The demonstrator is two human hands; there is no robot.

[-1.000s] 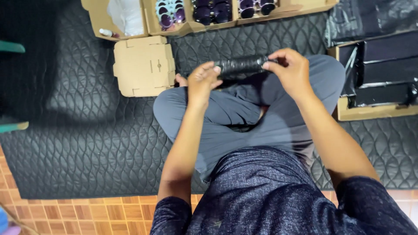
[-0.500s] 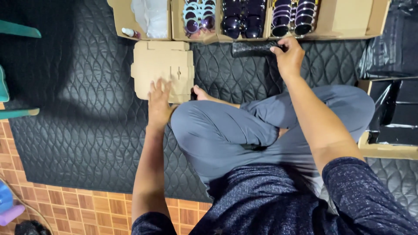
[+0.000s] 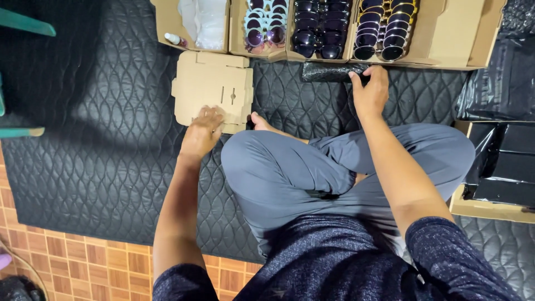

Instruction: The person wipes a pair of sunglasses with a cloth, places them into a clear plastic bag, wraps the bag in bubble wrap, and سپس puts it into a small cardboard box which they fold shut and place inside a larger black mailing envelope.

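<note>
The right hand point(image 3: 370, 89) held a slim black wrapped pouch point(image 3: 330, 72) on the quilted black mat point(image 3: 111, 139), fingers closed on its end; it looked light and slippery. The left hand point(image 3: 202, 131) lay flat, fingers spread, on the stiff flat brown cardboard box blank point(image 3: 214, 83).

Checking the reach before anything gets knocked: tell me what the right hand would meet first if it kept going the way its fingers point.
The right hand rests on the black wrapped bundle. Straight beyond, it would likely meet the front wall of the cardboard box holding rows of sunglasses; depth is hard to judge.

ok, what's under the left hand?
The left hand rests on a flat, unfolded cardboard box blank lying on the black quilted mat. Whether anything lies under the blank is hidden.
</note>
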